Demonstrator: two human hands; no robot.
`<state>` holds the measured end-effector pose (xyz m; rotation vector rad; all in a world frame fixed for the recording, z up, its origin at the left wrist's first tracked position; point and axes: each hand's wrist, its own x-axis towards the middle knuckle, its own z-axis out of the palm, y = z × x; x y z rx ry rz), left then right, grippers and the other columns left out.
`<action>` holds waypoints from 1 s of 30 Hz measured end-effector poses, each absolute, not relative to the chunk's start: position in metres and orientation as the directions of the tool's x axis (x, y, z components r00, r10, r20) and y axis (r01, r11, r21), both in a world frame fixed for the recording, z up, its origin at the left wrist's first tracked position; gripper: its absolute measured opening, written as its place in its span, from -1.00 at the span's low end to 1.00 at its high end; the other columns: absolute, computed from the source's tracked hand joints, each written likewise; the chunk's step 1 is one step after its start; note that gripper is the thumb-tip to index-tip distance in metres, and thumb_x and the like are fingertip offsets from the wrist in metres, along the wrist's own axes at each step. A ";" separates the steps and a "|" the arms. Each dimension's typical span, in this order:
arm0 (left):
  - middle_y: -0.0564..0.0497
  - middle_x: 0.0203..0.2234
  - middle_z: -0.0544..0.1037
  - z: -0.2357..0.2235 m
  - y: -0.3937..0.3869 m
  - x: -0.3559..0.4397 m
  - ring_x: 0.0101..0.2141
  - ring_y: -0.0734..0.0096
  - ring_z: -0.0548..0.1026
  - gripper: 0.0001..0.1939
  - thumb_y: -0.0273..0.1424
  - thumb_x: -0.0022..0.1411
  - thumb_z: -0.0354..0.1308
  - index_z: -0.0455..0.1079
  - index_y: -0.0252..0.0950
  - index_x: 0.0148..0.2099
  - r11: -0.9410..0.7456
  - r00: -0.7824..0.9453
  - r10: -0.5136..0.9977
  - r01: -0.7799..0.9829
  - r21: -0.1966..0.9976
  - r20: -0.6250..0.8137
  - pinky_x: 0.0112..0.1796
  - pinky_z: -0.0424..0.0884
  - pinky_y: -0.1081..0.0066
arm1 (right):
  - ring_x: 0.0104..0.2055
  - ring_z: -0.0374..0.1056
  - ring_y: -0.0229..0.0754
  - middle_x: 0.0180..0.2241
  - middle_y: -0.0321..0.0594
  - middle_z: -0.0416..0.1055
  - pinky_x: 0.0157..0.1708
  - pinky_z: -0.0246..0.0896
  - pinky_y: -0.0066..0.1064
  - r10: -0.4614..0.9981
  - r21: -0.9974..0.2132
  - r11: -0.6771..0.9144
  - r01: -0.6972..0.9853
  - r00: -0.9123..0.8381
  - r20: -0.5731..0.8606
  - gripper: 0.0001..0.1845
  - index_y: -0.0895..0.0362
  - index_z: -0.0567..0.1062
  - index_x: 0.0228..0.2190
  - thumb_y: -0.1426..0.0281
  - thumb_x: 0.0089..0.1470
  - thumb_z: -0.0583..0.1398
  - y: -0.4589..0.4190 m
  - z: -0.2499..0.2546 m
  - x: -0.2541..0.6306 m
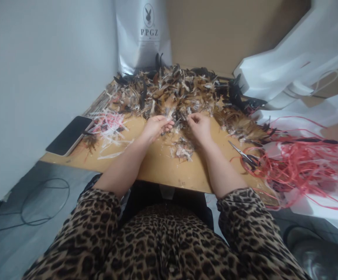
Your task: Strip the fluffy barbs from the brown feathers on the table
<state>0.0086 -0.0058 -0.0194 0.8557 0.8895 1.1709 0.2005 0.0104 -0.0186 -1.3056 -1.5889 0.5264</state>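
A large heap of brown, black and white feathers [180,91] covers the back of a small wooden table [157,167]. My left hand [156,126] rests at the front edge of the heap with its fingers curled together, pinching at feathers. My right hand [198,125] lies a little to the right, fingers also curled and pinched on feathers. Between and below the hands lies a small clump of pale feathers [182,149]. Both forearms reach out from leopard-print sleeves.
Scissors [243,154] lie on the table right of my right arm, beside a tangle of red string [303,163]. A dark phone [69,135] sits at the left edge near white and pink strips [109,126]. A silver bag [142,35] stands behind; white bags [297,58] hang right.
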 end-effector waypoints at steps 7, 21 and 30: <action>-0.10 -0.38 0.62 -0.013 -0.012 0.011 -0.49 0.63 0.52 -0.92 -0.51 0.14 0.24 0.46 -0.46 -0.34 0.268 0.252 0.953 -0.440 0.857 -0.169 -0.46 0.37 0.64 | -0.60 0.13 -0.42 -0.61 -0.43 0.32 -0.60 -0.04 -0.54 0.996 -0.953 -0.083 -0.291 -0.013 -0.083 -0.66 0.11 0.44 -0.50 0.26 -0.37 0.40 -0.003 -0.001 0.182; -0.02 -0.53 0.56 -0.010 -0.014 0.013 -0.57 0.72 0.46 -0.83 -0.64 0.21 0.10 0.47 -0.49 -0.41 0.307 0.296 0.939 -0.505 0.807 -0.173 -0.49 0.34 0.69 | -0.54 0.22 -0.40 -0.58 -0.40 0.41 -0.54 0.06 -0.52 0.983 -0.936 -0.147 -0.319 -0.154 -0.102 -0.60 0.11 0.47 -0.50 0.23 -0.43 0.45 -0.014 -0.003 0.166; -0.03 -0.50 0.57 -0.010 -0.013 0.013 -0.56 0.72 0.46 -0.90 -0.61 0.18 0.16 0.48 -0.48 -0.37 0.336 0.315 0.928 -0.479 0.811 -0.199 -0.50 0.33 0.70 | -0.58 0.16 -0.40 -0.64 -0.41 0.34 -0.54 0.05 -0.50 0.993 -0.954 -0.060 -0.293 -0.116 -0.027 -0.55 0.12 0.41 -0.58 0.18 -0.46 0.47 -0.010 -0.005 0.167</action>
